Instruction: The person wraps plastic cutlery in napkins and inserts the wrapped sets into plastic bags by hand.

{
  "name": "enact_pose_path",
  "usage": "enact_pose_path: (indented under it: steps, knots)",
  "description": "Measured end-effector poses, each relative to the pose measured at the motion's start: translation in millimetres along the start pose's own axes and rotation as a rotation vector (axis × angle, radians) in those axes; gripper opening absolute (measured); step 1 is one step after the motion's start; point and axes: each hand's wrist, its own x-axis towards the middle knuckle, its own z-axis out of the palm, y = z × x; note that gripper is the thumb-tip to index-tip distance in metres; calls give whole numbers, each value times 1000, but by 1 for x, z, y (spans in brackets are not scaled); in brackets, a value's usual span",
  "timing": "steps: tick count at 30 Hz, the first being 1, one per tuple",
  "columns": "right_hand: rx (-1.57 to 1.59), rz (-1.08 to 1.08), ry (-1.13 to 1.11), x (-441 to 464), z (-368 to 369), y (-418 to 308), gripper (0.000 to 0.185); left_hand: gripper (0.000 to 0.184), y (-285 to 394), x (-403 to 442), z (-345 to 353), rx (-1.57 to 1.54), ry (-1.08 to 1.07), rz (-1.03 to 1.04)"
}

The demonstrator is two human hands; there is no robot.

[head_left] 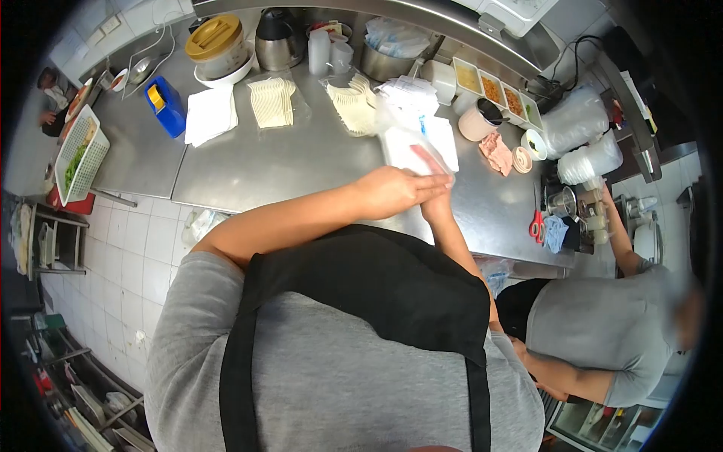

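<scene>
My left hand [388, 190] reaches across to the right, its fingers closed on the edge of a clear plastic bag [399, 154] with a pinkish-red mark on it. Close against it is my right hand [437, 205], also at the bag's edge; its fingers are partly hidden by the left hand and the plastic. Behind the bag, a white stack [444, 142] lies on the steel counter [263, 173]. What the bag contains cannot be made out.
Wooden cutlery packs [272, 102], white napkins [211, 117] and a blue tape dispenser [166, 107] lie leftward. To the right are topping containers [493, 89], a pink cloth [496, 154] and red-handled scissors [537, 227]. A co-worker [602, 320] stands at the right.
</scene>
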Motion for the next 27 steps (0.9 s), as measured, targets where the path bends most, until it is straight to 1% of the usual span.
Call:
enact_pose_path:
  steps: [1,3,4,6,7,8,9,10,12,14,16,17,20,23,26,27]
  knots:
    - [-123,-78,85,3,1,-9,42,52,5,0,-5,-41,11,25]
    - [-65,64,45,4,5,-9,44,50,21,-1,-14,-124,32,71]
    - [-37,138,26,2,8,-7,46,49,27,-3,-11,-207,-7,61]
    - [157,277,-269,-11,9,34,43,46,32,-5,-1,-370,-86,46]
    - [212,312,-314,-19,9,39,42,47,28,-7,2,-325,-107,145]
    - [264,344,-359,-23,9,47,41,48,21,-9,3,-469,-40,104]
    - [26,200,-337,-22,8,65,40,50,13,-13,1,-613,30,64]
    - [30,211,-300,-23,8,57,42,51,4,-17,1,-759,98,23]
    - [41,238,-220,-30,10,41,44,53,-46,-26,23,-588,337,-315]
    - [24,203,-179,-38,13,58,45,53,-91,-44,34,-252,153,-572]
    - [-4,125,-113,-47,13,58,45,53,-123,-63,64,-23,-22,-495]
    - [-7,75,-124,-48,12,54,45,53,-135,-70,70,90,-111,-455]
    - [22,59,-66,-52,13,40,45,53,-153,-76,46,131,-217,-628]
    - [-81,6,-83,-55,12,47,45,52,-196,-102,39,203,-223,-631]
    - [-66,23,-66,-56,14,49,40,48,-173,-75,1,319,-349,-648]
    - [-55,3,-81,-57,13,54,38,46,-167,-67,8,155,-226,-605]
